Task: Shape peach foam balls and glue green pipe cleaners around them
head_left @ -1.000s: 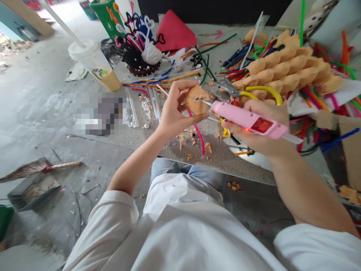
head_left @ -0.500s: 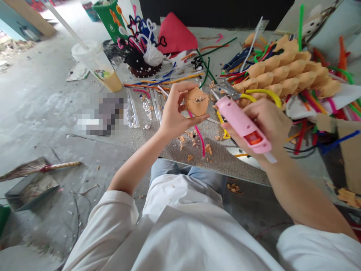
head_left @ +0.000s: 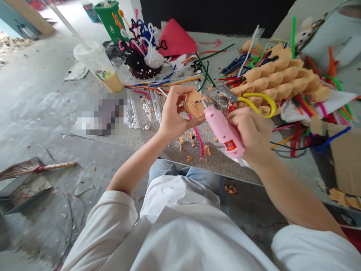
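Pink glue gun (head_left: 224, 130) tip on orange foam disc (head_left: 194, 103)

Nearest, the grey woven mat (head_left: 158, 146) ends at its front edge just above the person's knees, with orange foam crumbs (head_left: 207, 149) scattered near that edge. Above the mat, the right hand (head_left: 252, 133) is closed round the glue gun, its nozzle pointing up-left and meeting the disc's right side. The left hand (head_left: 172, 114) pinches the disc between thumb and fingers, clear of the mat. A pink pipe cleaner (head_left: 199, 140) lies beneath. Yellow-handled scissors (head_left: 263, 98) rest just behind the right hand, crowding it; bare mat lies open below and left of the left hand. Farther back: stacked orange foam cones (head_left: 282, 81), a lidded plastic cup (head_left: 97, 64), a red felt triangle (head_left: 176, 37)
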The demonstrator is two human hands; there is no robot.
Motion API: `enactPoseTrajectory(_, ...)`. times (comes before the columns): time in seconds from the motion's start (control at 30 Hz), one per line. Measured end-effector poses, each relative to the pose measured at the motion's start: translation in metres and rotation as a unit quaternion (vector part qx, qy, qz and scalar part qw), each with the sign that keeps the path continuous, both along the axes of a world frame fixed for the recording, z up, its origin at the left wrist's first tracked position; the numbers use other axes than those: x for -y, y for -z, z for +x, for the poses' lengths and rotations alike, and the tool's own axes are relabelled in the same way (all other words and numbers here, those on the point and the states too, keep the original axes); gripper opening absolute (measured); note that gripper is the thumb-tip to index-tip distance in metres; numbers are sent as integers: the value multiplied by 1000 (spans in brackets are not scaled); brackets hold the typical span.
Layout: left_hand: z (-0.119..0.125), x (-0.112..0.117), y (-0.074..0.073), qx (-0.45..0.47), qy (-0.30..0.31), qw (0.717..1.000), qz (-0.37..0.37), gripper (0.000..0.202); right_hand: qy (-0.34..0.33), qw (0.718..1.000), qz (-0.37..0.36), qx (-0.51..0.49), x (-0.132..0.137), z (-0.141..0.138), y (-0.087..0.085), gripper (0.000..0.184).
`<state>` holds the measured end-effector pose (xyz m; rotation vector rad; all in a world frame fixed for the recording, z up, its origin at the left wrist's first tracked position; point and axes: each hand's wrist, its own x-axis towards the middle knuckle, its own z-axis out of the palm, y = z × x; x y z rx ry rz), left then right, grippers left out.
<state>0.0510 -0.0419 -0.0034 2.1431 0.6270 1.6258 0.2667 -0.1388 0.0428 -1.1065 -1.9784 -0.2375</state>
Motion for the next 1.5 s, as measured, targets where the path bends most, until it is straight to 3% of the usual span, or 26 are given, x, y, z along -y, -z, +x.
enactPoseTrajectory(0.07,0,3,-1,1,-7,1000,-16,70,-18,999,45,18,-1,-1,-1,14)
enactPoseTrajectory(0.23,-1,5,-3,-2,-56,998,-1,74,-24,999,44,-3,-5,4,0,14)
enactPoseTrajectory(0.33,-2,4,-5,-1,-44,999,8,69,-32,997,63,-15,-3,1,-1,13)
enactPoseTrajectory(0.43,-3,4,-6,-9,-35,999,25,67,-39,999,35,-6,-1,-1,-4,14)
enactPoseTrajectory(0.93,-3,-8,1,-4,-34,997,75,88,-40,997,66,6,-6,7,-6,12)
enactPoseTrajectory(1.2,1,-1,-6,43,-34,997,47,70,-39,986,141,74,0,-8,-6,16)
enactPoseTrajectory(1.5,2,-3,-4,36,-79,992,94,80,-18,982,154,110,3,-11,-7,16)
